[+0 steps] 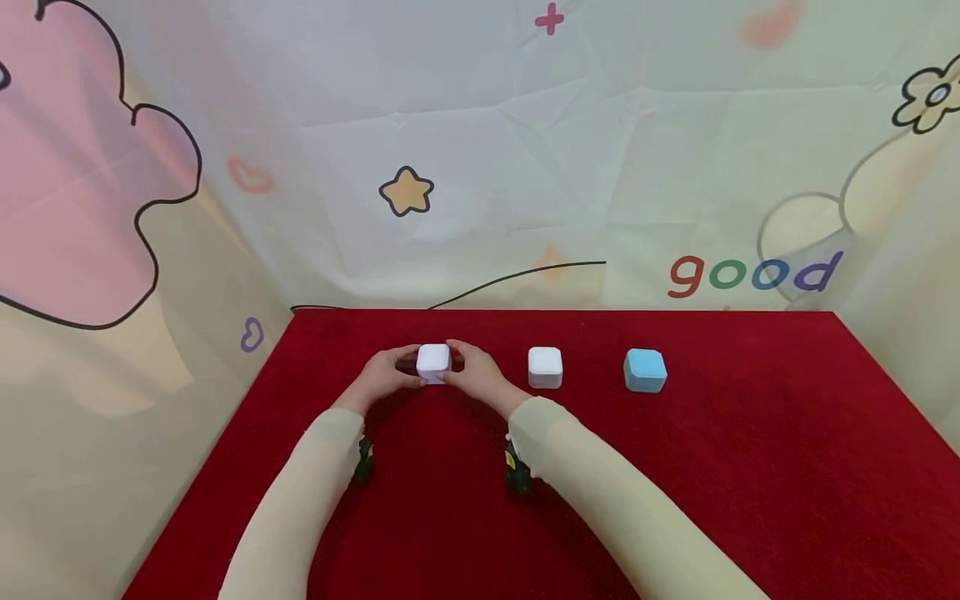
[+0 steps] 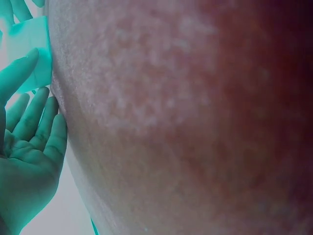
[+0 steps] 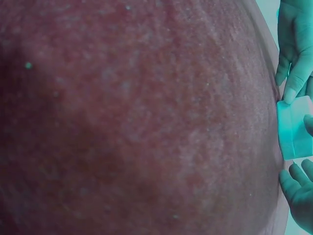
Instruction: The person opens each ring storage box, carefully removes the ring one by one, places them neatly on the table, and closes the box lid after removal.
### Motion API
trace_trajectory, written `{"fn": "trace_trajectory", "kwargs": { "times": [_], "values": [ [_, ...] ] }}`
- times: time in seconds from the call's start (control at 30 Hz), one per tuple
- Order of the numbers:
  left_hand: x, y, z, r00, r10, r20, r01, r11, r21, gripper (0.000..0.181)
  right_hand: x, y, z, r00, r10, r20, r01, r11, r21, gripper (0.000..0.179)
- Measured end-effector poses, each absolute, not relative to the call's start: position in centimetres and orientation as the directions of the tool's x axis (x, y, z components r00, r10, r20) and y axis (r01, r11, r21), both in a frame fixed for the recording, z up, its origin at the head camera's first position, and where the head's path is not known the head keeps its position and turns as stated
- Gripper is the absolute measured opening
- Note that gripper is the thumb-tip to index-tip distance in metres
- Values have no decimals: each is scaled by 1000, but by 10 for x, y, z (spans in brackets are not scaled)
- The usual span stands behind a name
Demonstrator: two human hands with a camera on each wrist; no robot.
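A white block with rounded edges stands at the left back of the red cloth-covered table. My left hand holds it from the left side, thumb near the front and a finger toward the back. From the other side my right hand grips the same block, its thumb at the front right corner. In the left wrist view the left thumb lies against the block. The right wrist view catches the block at its right edge, between both hands.
Right of the hands stands a second white block. Farther right is a light blue block. The red cloth spreads over the table. A printed curtain rises behind the back edge and along the sides.
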State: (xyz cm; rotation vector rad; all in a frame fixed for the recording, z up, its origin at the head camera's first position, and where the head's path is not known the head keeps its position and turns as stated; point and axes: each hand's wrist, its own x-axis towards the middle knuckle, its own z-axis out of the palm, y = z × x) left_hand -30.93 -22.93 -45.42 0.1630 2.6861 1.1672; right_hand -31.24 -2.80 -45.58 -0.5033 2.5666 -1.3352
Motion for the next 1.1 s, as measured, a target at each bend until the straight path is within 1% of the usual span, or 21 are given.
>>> {"fn": "trace_trajectory", "kwargs": {
  "times": [0.27, 0.57, 0.87, 1.1],
  "values": [
    [-312, -228, -456, -969, 185, -163, 4, 673, 739, 65, -316, -30, -453, -919, -391, -50, -188, 547, -815, 67],
    [-314, -230, -457, -966, 180, -186, -14, 679, 734, 64, -317, -33, -455, -900, -434, -43, -232, 560, -795, 62],
    [-315, -229, -459, -963, 178, -201, -29, 675, 737, 63, -316, -34, -455, -909, -416, -40, -227, 572, -789, 59],
    [-317, -223, -460, -963, 182, -197, -18, 688, 725, 64, -314, -34, -457, -921, -388, -30, -210, 561, -801, 58]
  ]
}}
